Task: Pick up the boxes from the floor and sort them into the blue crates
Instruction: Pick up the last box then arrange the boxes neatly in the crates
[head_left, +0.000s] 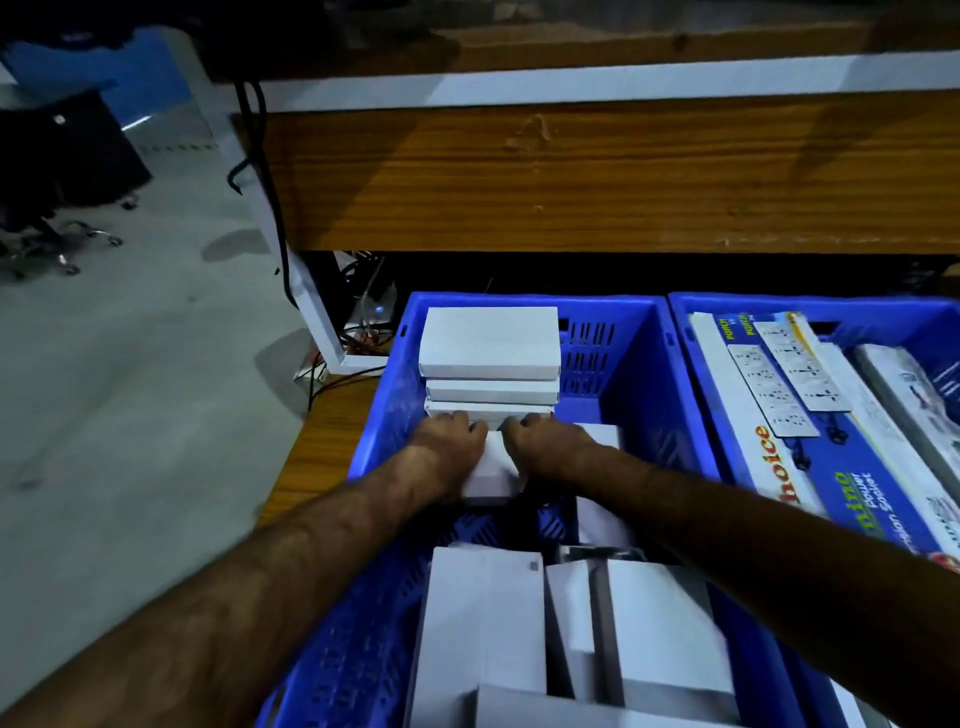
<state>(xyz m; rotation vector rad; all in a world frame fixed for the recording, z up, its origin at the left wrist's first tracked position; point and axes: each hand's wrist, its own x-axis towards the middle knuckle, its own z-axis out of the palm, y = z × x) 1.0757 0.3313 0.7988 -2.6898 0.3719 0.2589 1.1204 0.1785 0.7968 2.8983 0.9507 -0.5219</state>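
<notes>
- Head view: left hand (451, 435) and right hand (540, 435) both curl their fingers around a small matte white box (491, 475) held between them, inside the perforated blue plastic crate (628, 364).
- Just beyond the fingertips, flat white cartons (490, 343) sit stacked.
- Right of the right hand, a second crate (691, 332) holds glossy printed boxes (810, 441).

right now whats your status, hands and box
Left hand and right hand both gripping one white box, inside left blue crate. Box against stack of white boxes. Nothing in the way.
</notes>
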